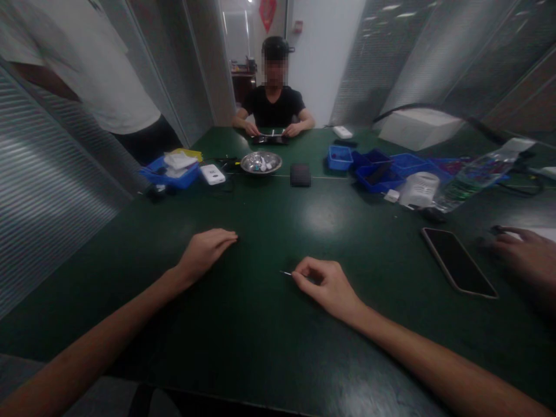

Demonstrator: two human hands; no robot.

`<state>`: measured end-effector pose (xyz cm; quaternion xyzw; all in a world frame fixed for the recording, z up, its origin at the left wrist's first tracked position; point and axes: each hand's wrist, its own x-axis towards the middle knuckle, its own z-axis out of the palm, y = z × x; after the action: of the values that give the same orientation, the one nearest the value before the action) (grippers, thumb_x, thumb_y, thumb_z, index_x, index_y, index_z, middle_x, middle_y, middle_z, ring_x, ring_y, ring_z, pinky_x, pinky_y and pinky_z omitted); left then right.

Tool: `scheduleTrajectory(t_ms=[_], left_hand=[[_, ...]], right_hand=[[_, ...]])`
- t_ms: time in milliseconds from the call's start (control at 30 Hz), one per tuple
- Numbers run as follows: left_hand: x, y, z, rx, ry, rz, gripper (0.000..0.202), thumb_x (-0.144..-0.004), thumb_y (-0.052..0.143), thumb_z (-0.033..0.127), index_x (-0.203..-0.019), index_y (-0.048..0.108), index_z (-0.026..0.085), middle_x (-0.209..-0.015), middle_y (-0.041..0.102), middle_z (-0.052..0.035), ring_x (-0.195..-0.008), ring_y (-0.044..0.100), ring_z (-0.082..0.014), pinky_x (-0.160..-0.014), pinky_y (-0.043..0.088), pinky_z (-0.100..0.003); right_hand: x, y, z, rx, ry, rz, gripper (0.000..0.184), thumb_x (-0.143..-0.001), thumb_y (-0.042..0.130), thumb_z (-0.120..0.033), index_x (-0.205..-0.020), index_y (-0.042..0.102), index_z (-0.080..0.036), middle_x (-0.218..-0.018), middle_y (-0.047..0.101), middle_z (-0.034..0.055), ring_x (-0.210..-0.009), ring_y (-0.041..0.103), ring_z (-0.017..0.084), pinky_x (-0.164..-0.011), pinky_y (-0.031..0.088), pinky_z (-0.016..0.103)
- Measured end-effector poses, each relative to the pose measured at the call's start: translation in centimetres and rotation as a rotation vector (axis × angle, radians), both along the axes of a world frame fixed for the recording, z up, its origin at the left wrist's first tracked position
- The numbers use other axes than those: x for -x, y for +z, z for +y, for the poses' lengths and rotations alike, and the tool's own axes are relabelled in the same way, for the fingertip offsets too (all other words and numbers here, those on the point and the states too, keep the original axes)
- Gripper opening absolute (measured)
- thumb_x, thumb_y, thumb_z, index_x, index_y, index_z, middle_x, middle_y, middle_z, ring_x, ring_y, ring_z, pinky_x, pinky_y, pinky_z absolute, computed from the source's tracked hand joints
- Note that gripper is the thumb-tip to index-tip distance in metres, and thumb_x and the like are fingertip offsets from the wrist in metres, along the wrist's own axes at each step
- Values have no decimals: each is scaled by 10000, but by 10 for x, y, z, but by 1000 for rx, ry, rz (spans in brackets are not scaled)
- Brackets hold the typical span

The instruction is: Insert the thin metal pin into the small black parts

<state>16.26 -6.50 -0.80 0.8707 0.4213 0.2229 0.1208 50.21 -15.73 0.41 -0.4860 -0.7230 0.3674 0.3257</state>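
Between the thumb and forefinger of my right hand [328,284] is a thin silvery pin-like piece [285,273], its tip pointing left, just above the green table [243,324]. My left hand [211,246] rests to the left, fingers pressed together and pointing right. A tiny dark thing shows at its fingertips, too small to name. A gap of bare tabletop lies between the two hands.
A metal bowl [261,163] of small pieces and a black square item [300,175] stand ahead. Blue bins [377,176], a plastic bottle [475,179] and a phone [458,262] lie right. Another person's hand [527,252] is beyond the phone; someone sits opposite [273,107].
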Motion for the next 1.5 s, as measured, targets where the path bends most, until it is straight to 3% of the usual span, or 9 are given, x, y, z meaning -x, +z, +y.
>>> scheduleTrajectory(t_ms=[133,267,633,933,1200,1500], left_hand=[[-81,1,-30,93,-277,-139,196,-1021,563,290,-1120,729,264,-1135,748,-52,-1080,687,-227,-977,531,-419],[-112,3,-44,233,-273,-210,186,-968,652,243,-1154,651,248,-1115,713,-52,-1029,676,-208,-905,548,-374],[-107,-3,-42,389,-205,-330,426,-888,696,162,-1270,578,307,-1177,659,-60,-1051,663,-212,-866,548,-357],[-110,3,-46,392,-258,-299,395,-908,674,149,-1285,586,226,-1224,648,-64,-1135,615,-211,-1018,488,-369],[-107,3,-45,363,-260,-277,378,-942,645,160,-1305,572,233,-1185,648,-52,-1124,609,-198,-1008,477,-355],[-107,10,-47,370,-275,-233,406,-926,641,155,-1318,567,228,-1147,642,-57,-1094,598,-207,-980,482,-363]], right_hand=[[-3,3,0,-26,-74,-26,180,-938,639,-308,-827,713,-187,-718,695,3,-637,628,153,-591,458,250],[-9,6,1,-20,-52,-62,157,-924,644,-273,-816,719,-187,-697,682,-6,-615,606,147,-568,429,247],[-15,8,6,30,-43,-97,168,-920,641,-253,-791,724,-186,-677,679,-12,-602,595,143,-566,415,250],[3,5,3,-57,67,-40,174,-941,640,-279,-822,727,-186,-730,690,-4,-647,616,142,-607,423,248],[-2,9,1,-39,-41,-70,171,-922,639,-256,-788,714,-181,-705,675,-10,-629,609,143,-601,423,248],[-2,10,4,19,-1,-84,161,-917,638,-235,-798,730,-181,-688,687,-18,-602,591,132,-578,403,238]])
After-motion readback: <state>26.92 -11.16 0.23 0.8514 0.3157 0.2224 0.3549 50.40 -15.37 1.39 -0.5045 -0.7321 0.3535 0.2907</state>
